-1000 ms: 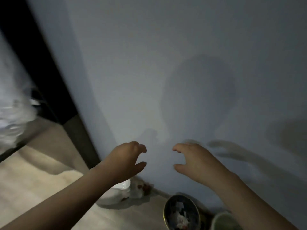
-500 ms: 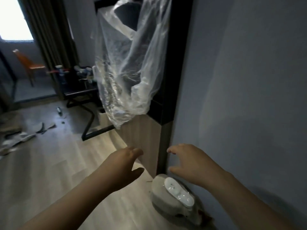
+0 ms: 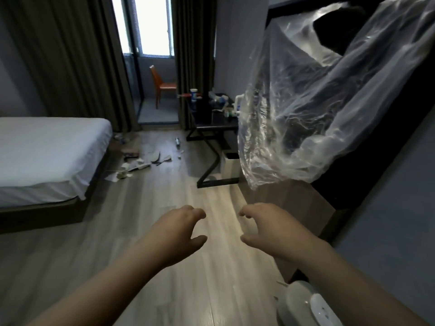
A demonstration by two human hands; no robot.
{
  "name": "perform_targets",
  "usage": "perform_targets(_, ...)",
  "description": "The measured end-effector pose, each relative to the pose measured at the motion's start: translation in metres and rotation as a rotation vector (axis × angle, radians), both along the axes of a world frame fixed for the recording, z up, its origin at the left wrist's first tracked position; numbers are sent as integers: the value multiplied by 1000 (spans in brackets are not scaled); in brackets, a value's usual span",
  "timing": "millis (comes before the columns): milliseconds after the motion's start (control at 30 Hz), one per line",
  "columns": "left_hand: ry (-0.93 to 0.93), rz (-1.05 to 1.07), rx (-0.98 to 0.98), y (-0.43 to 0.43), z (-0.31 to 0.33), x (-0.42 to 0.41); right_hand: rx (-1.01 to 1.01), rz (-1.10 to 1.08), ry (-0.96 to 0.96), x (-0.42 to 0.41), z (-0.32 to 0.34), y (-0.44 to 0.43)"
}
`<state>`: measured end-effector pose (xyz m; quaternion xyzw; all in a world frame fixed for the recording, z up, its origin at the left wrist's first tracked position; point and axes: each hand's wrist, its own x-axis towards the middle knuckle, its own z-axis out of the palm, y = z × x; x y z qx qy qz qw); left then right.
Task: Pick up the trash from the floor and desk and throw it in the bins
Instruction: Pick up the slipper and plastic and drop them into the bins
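My left hand (image 3: 177, 234) and my right hand (image 3: 268, 229) reach forward side by side over the wooden floor, fingers loosely curled, holding nothing. Far ahead, scattered paper trash (image 3: 138, 165) lies on the floor beside the bed. A small bottle (image 3: 177, 141) lies on the floor near the desk. The black desk (image 3: 211, 124) carries bottles and other clutter (image 3: 221, 102). The bins are out of view.
A white bed (image 3: 47, 151) fills the left. A cabinet draped in clear plastic sheeting (image 3: 306, 109) stands at the right. A pale rounded object (image 3: 303, 302) sits on the floor by the right wall. Curtains and an orange chair (image 3: 162, 84) are at the back.
The view has swung left from the blank wall and the bins at its foot to the room. Both hands kept the same empty, loosely curled pose.
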<state>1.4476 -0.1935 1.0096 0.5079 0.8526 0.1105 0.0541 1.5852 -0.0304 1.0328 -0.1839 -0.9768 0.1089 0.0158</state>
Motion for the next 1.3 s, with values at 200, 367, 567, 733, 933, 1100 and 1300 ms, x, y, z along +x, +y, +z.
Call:
perform_targets(200, 6, 133, -22, 4, -8, -75, -29, 140, 24, -94, -11, 21)
perform_targets(367, 22, 220, -38, 35, -9, -136, -40, 198, 33, -169, -10, 65)
perform_targets(567, 7, 295, -65, 64, -12, -199, -44, 272, -1, -247, -14, 103)
perform_targets(733, -21, 338, -68, 75, -18, -250, -46, 307, -19, -306, -22, 123)
perform_targets(933, -65, 379, -80, 83, -31, -335, -70, 324, -42, -397, -35, 134)
perform_targets(1100, -83, 406, -93, 81, -35, -429, -68, 323, -75, -494, -37, 134)
perform_targets(1300, -115, 392, -126, 82, -35, -547, -74, 309, -111, -606, -37, 133)
